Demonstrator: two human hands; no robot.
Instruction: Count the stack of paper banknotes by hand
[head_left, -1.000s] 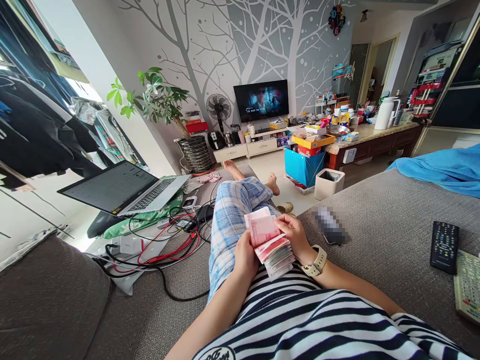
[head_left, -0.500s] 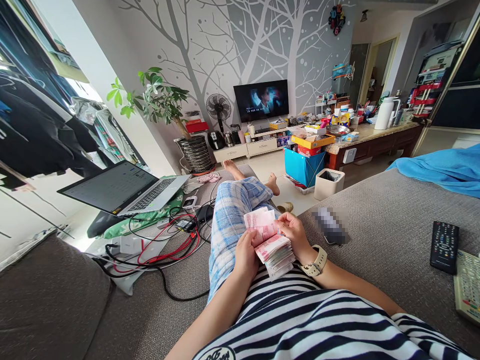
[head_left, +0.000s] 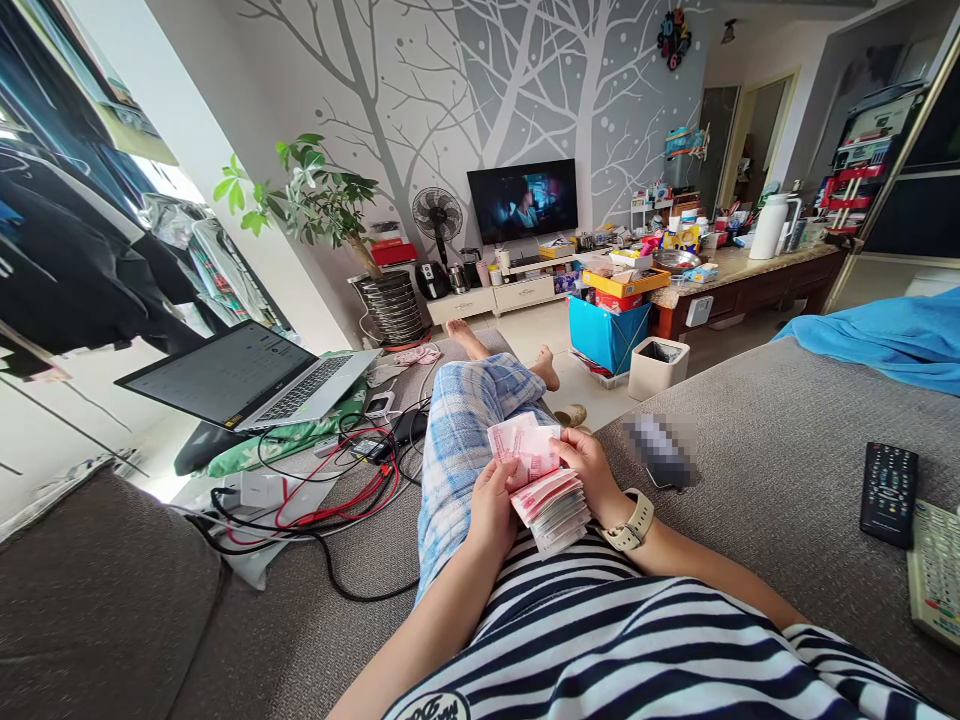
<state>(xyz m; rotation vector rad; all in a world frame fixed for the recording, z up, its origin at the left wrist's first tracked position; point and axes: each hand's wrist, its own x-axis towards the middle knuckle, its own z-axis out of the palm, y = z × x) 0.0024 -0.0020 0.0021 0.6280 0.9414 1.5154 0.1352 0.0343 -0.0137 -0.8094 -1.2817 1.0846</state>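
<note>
At the lower centre of the frame, I had the left hand (head_left: 493,503) gripping the banknote wad (head_left: 556,508), the right hand (head_left: 592,470) pinching a pale-pink note (head_left: 536,448) that now spread wider than before; I judged the notes were being separated.

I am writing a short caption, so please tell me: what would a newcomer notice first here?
The pinkish bundle of banknotes in the left hand and right hand, low in the centre, would probably draw the eye first. Then come the large tree mural behind the television and, at the left, the open laptop.
</note>
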